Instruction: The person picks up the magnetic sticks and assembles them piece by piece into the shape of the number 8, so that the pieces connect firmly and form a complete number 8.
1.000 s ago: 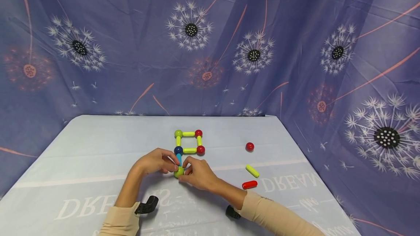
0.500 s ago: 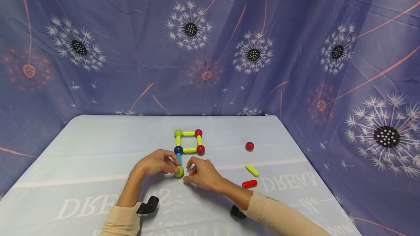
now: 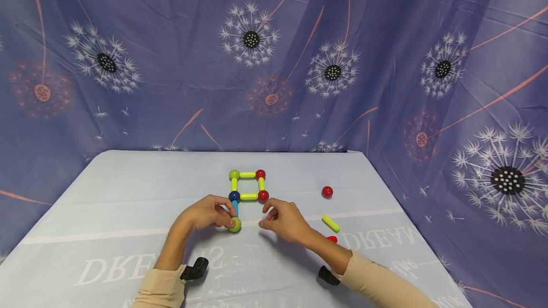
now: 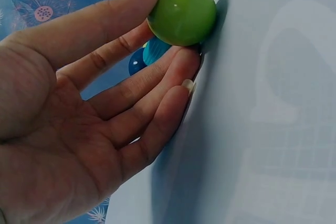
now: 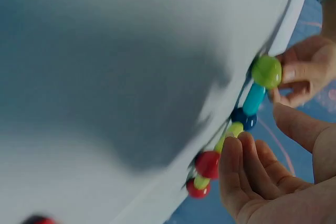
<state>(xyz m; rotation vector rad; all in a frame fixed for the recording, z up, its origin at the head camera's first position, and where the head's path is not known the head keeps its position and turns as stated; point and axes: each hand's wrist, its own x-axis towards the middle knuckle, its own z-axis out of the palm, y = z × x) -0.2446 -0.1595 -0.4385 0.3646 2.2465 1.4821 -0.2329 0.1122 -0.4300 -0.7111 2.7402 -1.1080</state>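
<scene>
My left hand point(image 3: 207, 212) holds a lime green ball point(image 3: 235, 225) at the near end of a light blue magnetic rod point(image 3: 235, 208). In the left wrist view the thumb lies against this ball, with fingertips at its other side. The rod's far end meets a dark blue ball point(image 3: 234, 196), one corner of a flat square of yellow rods point(image 3: 248, 197). The other corners are a second green ball point(image 3: 234, 175) and two red balls point(image 3: 263, 196). To the right, my right hand point(image 3: 284, 220) hovers over the cloth, fingers loosely bent around nothing.
On the right of the cloth-covered table point(image 3: 141, 179) lie a loose red ball point(image 3: 327, 192), a yellow rod point(image 3: 330, 223) and a red rod point(image 3: 332, 239), the last partly hidden by the right forearm. A patterned purple curtain point(image 3: 180, 61) stands behind.
My right hand has let go of the near green ball and moved away to the right. My left hand stays at the ball, and the square has kept its shape.
</scene>
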